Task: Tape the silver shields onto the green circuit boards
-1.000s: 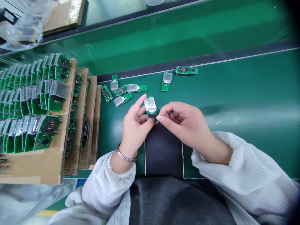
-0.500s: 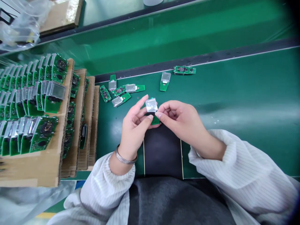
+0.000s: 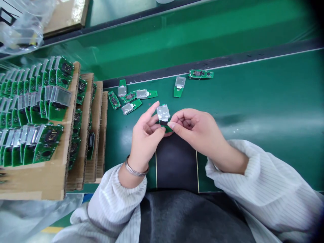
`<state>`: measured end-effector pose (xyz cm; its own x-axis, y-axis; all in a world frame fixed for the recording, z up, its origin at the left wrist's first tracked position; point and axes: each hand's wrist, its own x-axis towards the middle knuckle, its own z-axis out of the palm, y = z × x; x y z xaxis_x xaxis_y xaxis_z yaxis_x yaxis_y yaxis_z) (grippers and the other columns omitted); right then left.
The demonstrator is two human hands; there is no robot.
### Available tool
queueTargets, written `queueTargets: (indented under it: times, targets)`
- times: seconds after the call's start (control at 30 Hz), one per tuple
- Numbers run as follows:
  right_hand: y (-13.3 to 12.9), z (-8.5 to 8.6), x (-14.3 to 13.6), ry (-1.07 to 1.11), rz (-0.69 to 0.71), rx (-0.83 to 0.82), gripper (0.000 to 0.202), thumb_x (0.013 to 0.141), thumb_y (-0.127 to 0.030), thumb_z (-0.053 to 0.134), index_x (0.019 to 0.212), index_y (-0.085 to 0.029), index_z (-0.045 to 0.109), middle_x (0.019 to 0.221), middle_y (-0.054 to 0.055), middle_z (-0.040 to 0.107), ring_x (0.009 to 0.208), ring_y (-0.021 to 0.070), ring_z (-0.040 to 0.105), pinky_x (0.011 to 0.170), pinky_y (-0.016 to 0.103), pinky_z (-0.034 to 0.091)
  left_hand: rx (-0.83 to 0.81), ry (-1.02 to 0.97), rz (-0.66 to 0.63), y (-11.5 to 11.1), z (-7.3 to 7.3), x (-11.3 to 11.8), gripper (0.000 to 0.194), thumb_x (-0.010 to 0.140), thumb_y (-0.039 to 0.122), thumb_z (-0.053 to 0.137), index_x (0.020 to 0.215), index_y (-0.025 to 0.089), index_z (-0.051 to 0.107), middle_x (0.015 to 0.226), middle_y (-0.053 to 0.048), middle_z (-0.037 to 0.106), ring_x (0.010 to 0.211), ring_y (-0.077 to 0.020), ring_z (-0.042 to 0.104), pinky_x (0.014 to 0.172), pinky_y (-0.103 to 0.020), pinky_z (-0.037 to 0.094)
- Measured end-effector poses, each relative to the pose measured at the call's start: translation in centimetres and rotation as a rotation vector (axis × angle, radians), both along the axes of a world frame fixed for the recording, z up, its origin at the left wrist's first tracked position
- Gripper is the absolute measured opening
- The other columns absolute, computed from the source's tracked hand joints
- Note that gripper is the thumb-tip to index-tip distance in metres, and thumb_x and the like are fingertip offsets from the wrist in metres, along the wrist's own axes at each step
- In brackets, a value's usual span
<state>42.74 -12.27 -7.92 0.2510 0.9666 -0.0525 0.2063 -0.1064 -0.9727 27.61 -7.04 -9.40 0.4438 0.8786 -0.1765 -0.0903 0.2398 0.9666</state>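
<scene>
head view: the left hand (image 3: 145, 135) and the right hand (image 3: 197, 130) meet over the middle of the green table (image 3: 265, 101), just above a black mat (image 3: 176, 162). both hold one small circuit board (image 3: 164, 116) between them. the left grip is narrow, thumb and fingers pinching the lower part of the board; the right grip is also narrow, its fingertips (image 3: 171, 125) closed on the lower edge at 4 o'clock of the board.

the board can slip and fall on the table, because only fingertips hold it and the silver shield (image 3: 163, 112) looks smooth. too hard a pinch may bend this thin shield.

the long axis of the board runs from 6 to 12 o'clock, a little tilted, with the shield end pointing to 12 o'clock, away from the person.

loose boards (image 3: 131, 98) lie at 11 o'clock, and cardboard trays (image 3: 73, 135) full of boards stand at 9 o'clock.
</scene>
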Motion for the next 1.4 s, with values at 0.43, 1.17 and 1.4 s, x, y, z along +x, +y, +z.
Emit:
queueTargets:
  times: [0.43, 1.17, 1.4]
  targets:
    - [0.28, -0.34, -0.07, -0.001, -0.030, -0.016, 0.009, 0.081, -0.025, 0.069, 0.078, -0.017, 0.068, 0.066, 0.000, 0.065, 0.054, 0.0101, 0.051, 0.049, 0.023, 0.039, -0.004, -0.003, -0.015, -0.07, -0.10, -0.26, 0.058, 0.085, 0.012, 0.066, 0.141, 0.029, 0.062, 0.127, -0.006, 0.074, 0.114, -0.0265, 0.073, 0.077, -0.033, 0.069]
    - [0.23, -0.65, -0.17, -0.065, -0.083, 0.021, 0.007, 0.082, -0.021, 0.070, 0.079, -0.015, 0.070, 0.061, -0.001, 0.062, 0.051, 0.0089, 0.051, 0.047, 0.020, 0.039, 0.006, -0.006, 0.018, 0.02, -0.27, -0.08, 0.054, 0.088, 0.027, 0.077, 0.140, 0.027, 0.062, 0.119, -0.007, 0.078, 0.106, -0.0264, 0.076, 0.069, -0.027, 0.068]
    - [0.12, -0.84, -0.20, -0.062, -0.102, 0.018, 0.010, 0.083, -0.025, 0.071, 0.080, -0.015, 0.071, 0.064, 0.001, 0.065, 0.053, 0.0108, 0.054, 0.049, 0.023, 0.042, 0.010, -0.010, 0.034, -0.08, -0.23, 0.03, 0.054, 0.088, 0.027, 0.077, 0.140, 0.027, 0.063, 0.117, -0.007, 0.079, 0.106, -0.0267, 0.076, 0.068, -0.027, 0.068]
